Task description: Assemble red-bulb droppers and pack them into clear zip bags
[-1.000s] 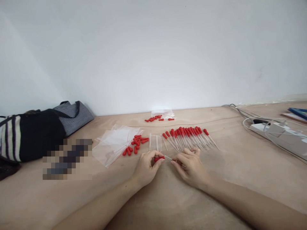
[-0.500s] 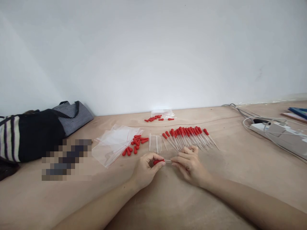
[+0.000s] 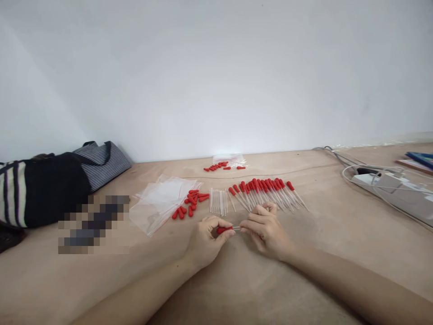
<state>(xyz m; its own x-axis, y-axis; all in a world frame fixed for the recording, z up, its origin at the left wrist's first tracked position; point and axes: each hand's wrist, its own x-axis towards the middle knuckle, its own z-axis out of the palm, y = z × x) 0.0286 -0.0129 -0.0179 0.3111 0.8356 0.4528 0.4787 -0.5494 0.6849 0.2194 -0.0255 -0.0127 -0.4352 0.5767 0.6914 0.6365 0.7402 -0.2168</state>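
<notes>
Between thumb and fingertips, my left hand (image 3: 210,239) pinches a red rubber bulb (image 3: 223,230). A clear thin tube (image 3: 237,228) runs from the bulb's right end into the closed fingers of my right hand (image 3: 265,229). Just beyond my hands lies a row of loose clear tubes (image 3: 218,201). To its right are several droppers with red bulbs (image 3: 262,186), side by side with their tips toward me. Loose red bulbs (image 3: 192,203) form a pile left of the tubes, beside clear zip bags (image 3: 162,198).
More red bulbs (image 3: 216,167) and a clear bag (image 3: 233,159) lie near the wall. Black and striped bags (image 3: 54,189) stand at the left, behind a blurred-out patch (image 3: 98,223). At the right are a white power strip (image 3: 389,192), cables and a blue object (image 3: 419,160).
The fingers of my left hand have shifted slightly on the red bulb, baring more of it. My right hand has moved slightly left along the tube.
</notes>
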